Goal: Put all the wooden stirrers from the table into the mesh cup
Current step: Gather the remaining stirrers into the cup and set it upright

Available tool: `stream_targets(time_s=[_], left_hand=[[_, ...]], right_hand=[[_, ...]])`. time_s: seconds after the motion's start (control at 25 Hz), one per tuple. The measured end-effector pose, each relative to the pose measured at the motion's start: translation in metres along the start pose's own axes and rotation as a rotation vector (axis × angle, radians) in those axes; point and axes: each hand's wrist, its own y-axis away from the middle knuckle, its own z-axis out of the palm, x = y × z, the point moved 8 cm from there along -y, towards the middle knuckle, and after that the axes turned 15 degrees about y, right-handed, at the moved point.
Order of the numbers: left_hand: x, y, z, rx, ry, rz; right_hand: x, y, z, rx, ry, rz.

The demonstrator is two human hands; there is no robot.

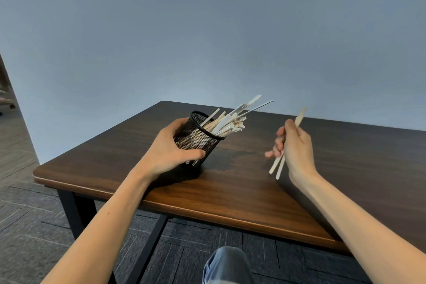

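- A knee in pale blue denim (227, 265) shows at the bottom, over a floor of dark grey carpet tiles (34, 226).
- The desk (230, 193) is dark brown wood on black legs, and its near edge runs slantwise from the near-left corner down toward the right.
- Two bare forearms reach over that near edge.
- The right hand (296, 147) hovers above the desk's right half, well apart from the cup, with its fingers closed around two wooden stirrers (277, 165).
- Those two stirrers slant through the fist; their lower ends hang free above the wood and one upper end pokes out above the knuckles.
- The little finger of that hand sticks out to the left, apart from the others.
- The left hand (171, 148) wraps around the black mesh cup (199, 139), thumb across its near side and fingers round the far-left side, gripping it.
- The cup sits toward the desk's left half, tilted so its mouth leans right, toward the other hand.
- A bundle of stirrers in the cup (227, 122) fans out of the mouth toward the far right; some look paper-wrapped.
- Beyond the far edge stands a plain blue-grey wall (207, 30).
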Motion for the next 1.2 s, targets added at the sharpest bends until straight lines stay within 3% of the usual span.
stream_targets(time_s=[0.16, 0.36, 0.44, 0.6, 0.72, 0.8, 0.88, 1.04, 1.12, 1.2], left_hand=[[-0.001, -0.001, -0.001, 0.003, 0.01, 0.0], [-0.002, -0.001, 0.001, -0.006, -0.001, -0.006], [0.0, -0.001, 0.003, -0.014, -0.006, -0.004], [0.001, -0.002, 0.012, -0.037, -0.007, -0.006], [0.001, -0.003, 0.019, -0.052, 0.027, -0.022], [-0.001, -0.006, 0.024, -0.051, 0.074, -0.045], [-0.004, -0.01, 0.03, -0.058, 0.107, -0.064], [-0.009, -0.018, 0.057, -0.132, 0.081, -0.126], [-0.012, -0.02, 0.076, -0.183, 0.045, -0.159], [-0.016, -0.023, 0.095, -0.239, 0.027, -0.188]], right_hand=[[-0.046, -0.018, -0.035, 0.188, 0.376, -0.022], [-0.108, -0.043, -0.052, 0.299, 0.071, -0.189], [-0.121, -0.039, -0.037, 0.31, 0.076, -0.267], [-0.137, -0.015, 0.018, 0.15, 0.19, -0.397], [-0.136, -0.007, 0.051, -0.022, 0.528, -0.44], [-0.139, -0.006, 0.044, 0.002, 0.619, -0.468], [-0.142, -0.007, 0.018, 0.087, 0.498, -0.509], [-0.086, -0.008, -0.039, 0.19, 0.232, -0.35], [-0.039, 0.003, -0.045, 0.1, 0.328, -0.266], [0.002, 0.01, -0.034, -0.101, 0.439, -0.188]])
